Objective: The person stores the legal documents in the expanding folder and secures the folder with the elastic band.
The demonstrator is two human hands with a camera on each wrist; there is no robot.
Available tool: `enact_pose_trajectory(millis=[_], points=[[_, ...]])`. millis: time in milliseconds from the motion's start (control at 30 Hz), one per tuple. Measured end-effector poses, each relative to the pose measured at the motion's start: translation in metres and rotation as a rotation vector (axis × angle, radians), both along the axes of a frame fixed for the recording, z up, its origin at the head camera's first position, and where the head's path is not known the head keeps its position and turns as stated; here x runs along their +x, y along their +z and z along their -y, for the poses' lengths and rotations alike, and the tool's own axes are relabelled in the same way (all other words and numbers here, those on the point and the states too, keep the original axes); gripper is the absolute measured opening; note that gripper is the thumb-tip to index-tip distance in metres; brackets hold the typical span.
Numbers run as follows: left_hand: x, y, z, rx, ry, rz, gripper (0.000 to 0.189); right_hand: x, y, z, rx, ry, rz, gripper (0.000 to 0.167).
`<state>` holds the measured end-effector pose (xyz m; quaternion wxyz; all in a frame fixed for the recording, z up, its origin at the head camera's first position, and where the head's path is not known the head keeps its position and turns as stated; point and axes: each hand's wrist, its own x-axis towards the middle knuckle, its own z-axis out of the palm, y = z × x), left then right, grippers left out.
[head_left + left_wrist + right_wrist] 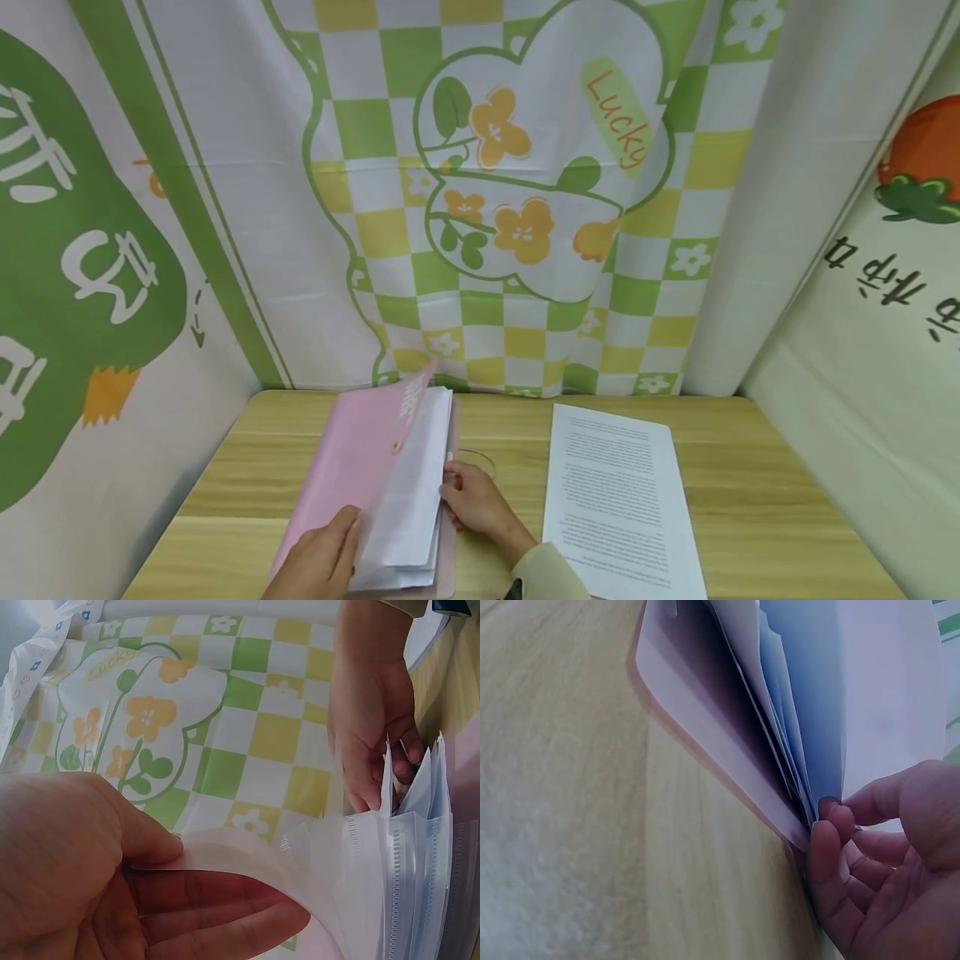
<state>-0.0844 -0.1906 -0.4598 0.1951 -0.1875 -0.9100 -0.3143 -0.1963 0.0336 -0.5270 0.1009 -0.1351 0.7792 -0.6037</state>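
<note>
We had a pink translucent plastic folder (337, 467) lying on the left part of the light wood-grain table (765, 500), its cover partly raised. The left hand (318, 557) grasped that cover near the lower end, thumb on one face and fingers behind, we judged to keep it clear of the contents. The right hand (480, 502) pinched the free edge of the white paper sheets (412, 492) inside, thumb against fingertips, presumably because layers separate most easily there. In the left wrist view we saw clear plastic pockets (405, 892) with ribbed edges, fanned apart with paper between them; likely the lifted cover gave them room to spread. We noted a single white printed sheet (611, 500) flat on the table, right of the folder and apart from it, probably put there to stay within right-hand reach without blocking the cover.
</note>
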Motion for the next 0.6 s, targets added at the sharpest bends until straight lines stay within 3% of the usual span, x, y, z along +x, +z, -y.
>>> enact_pose_trajectory(millis=[233, 433, 600], points=[[0.001, -0.001, 0.000, 0.002, 0.006, 0.003, 0.020, 0.001, 0.004, -0.004, 0.037, -0.006, -0.027, 0.035], [-0.001, -0.002, 0.001, -0.001, 0.010, -0.022, 0.021, 0.002, 0.007, -0.009, 0.063, -0.017, -0.026, 0.031], [0.000, -0.002, 0.001, 0.004, 0.026, -0.003, 0.021, 0.006, 0.013, -0.018, 0.080, -0.032, -0.048, 0.028]])
